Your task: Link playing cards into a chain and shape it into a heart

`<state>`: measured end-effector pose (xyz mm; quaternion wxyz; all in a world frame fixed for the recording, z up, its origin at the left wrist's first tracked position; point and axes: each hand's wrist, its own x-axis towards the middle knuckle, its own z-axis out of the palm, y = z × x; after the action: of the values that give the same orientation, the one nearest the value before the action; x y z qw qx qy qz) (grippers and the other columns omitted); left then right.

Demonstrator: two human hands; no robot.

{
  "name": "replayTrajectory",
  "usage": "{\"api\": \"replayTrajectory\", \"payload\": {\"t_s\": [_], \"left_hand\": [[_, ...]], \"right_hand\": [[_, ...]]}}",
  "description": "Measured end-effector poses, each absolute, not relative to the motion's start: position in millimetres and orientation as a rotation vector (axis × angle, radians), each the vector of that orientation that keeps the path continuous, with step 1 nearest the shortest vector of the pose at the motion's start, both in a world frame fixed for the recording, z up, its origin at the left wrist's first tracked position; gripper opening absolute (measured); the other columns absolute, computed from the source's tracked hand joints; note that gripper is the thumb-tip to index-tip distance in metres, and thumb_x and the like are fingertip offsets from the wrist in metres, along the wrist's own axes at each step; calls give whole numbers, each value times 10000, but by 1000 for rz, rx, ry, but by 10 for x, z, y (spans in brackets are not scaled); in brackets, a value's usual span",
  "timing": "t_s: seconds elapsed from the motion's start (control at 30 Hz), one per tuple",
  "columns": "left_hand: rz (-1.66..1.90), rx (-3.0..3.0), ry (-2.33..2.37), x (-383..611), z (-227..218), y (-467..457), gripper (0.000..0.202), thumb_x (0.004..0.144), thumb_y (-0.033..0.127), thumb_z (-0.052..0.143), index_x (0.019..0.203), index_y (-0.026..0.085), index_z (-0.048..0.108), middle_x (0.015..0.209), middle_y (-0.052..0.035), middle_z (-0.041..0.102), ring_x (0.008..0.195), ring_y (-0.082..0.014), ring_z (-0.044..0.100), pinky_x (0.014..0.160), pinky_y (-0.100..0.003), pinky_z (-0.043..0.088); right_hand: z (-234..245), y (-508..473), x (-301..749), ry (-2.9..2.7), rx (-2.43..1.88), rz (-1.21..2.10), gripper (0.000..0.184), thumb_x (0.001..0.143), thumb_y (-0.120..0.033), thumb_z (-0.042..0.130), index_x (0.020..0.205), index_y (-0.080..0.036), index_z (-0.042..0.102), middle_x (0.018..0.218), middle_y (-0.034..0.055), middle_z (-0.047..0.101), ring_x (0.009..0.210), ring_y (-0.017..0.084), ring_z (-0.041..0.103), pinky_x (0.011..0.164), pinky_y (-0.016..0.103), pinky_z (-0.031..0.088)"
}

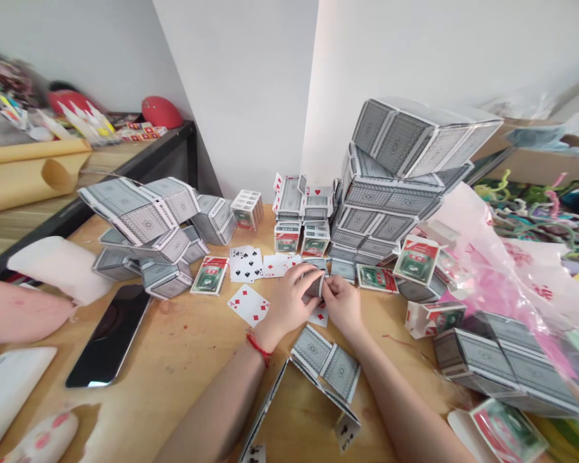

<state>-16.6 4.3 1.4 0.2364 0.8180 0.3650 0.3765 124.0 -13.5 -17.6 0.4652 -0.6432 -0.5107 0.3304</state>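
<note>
The left hand [294, 292] and right hand [341, 302] hide from us most of a card [314, 287] just below centre, while at six o'clock the lower edge crops a card frame [313, 350]. We see a bare limb [19, 310] cut off at nine o'clock and blurred, colourful strands [535, 206] at three.

Looks to us like a craft corner, though we can't tell if it's in somebody's home or a studio. We've got a wooden table [183, 366] loaded with blocks built from playing cards [388, 193], plus colourful fuzzy strands [521, 215] piled by a cardboard box [525, 161] on the right. Over left, we see a dark-framed bench [191, 154] with rolled tan paper [19, 183] and what look like pointy-nozzled bottles [84, 122]. Plain pale walls [241, 77] behind.
</note>
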Motion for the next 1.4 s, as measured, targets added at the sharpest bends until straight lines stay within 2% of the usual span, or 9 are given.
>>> {"api": "replayTrajectory", "payload": {"t_s": [0.23,0.47,0.63,0.73,0.93,1.0,1.13,1.27,1.4], "left_hand": [[1057,2242,1035,-146,31,40,570,705,107,617,1220,269,436,1214,-66,461,1156,-247,420,982,-476,373],[1063,2240,1075,-132,20,33,562,678,77,606,1196,252,475,1195,-74,475,1140,-259,418,972,-486,370],[1097,2115,991,-145,42,27,520,730,113,556,1220,256,458,1262,-81,439,1197,-257,389,1009,-483,334],[1150,1933,991,-142,29,25,513,776,115,505,1261,242,398,1294,-85,421,1212,-233,391,1016,-442,341],[1177,1654,1099,-105,-16,2,511,814,245,539,1275,223,320,1305,-92,415,1222,-210,389,1020,-404,338],[1192,1622,1112,-98,-16,-4,504,811,269,552,1261,221,331,1288,-92,432,1220,-214,391,1016,-409,336],[1235,1521,1105,-87,-30,11,447,815,275,547,1219,218,365,1256,-93,451,1122,-201,484,954,-392,402],[1288,1444,1087,-74,-56,37,427,798,231,557,1189,213,386,1186,-91,496,999,-176,554,892,-374,446],[1321,1443,1092,-68,-39,39,427,760,167,570,1158,197,417,1084,-70,546,965,-165,563,881,-357,447]], "right_hand": [[-166,-138,1253,-1280,-1501,807,322,822,-435,427,641,-189,529,519,-9,515,482,130,474,456,224,378],[-144,-137,1223,-1339,-1463,810,274,813,-391,458,909,-178,600,699,32,629,588,158,545,552,258,429],[-152,-124,1231,-1279,-1460,817,311,803,-420,466,925,-170,604,673,41,631,630,179,571,566,266,447],[-134,-134,1211,-1238,-1438,857,320,806,-422,459,937,-168,604,665,34,635,564,162,563,527,258,450],[-94,-202,1141,-1372,-1421,804,303,786,-342,495,1003,-192,646,759,28,678,595,151,587,576,256,469],[-78,-212,1136,-1440,-1425,779,273,790,-341,500,931,-188,676,661,16,658,564,147,569,556,250,456],[-28,-199,1144,-1577,-1335,757,283,797,-346,514,621,-186,668,571,28,613,557,151,540,568,261,440],[7,-185,1144,-1631,-1256,804,280,809,-345,509,636,-195,669,612,40,636,589,167,558,606,282,444],[-12,-191,1135,-1620,-1260,854,291,800,-353,514,597,-192,644,590,34,615,565,158,533,568,266,414]]}}
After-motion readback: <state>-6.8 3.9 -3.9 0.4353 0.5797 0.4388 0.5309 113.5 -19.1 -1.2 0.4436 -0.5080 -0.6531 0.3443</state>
